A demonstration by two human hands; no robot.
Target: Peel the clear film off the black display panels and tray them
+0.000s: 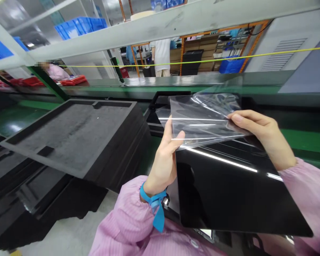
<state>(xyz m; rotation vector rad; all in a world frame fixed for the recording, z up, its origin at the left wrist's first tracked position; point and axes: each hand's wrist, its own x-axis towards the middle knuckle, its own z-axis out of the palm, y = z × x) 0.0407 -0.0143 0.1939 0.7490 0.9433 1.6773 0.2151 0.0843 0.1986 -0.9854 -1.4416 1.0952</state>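
A glossy black flat panel, tilted in front of my body, reflects strips of light. Clear plastic film covers its far part and is wrinkled and lifted away along a slanting edge. My left hand grips the panel's left edge, with the thumb on the front over the film. Between thumb and fingers, my right hand pinches the film near the panel's right side. A blue wrist strap is tied round my left wrist.
Stacked black foam trays stand to the left, and another black tray lies behind the panel. A yellow cord runs across beyond the green bench. Further back are a co-worker in pink and a person in white.
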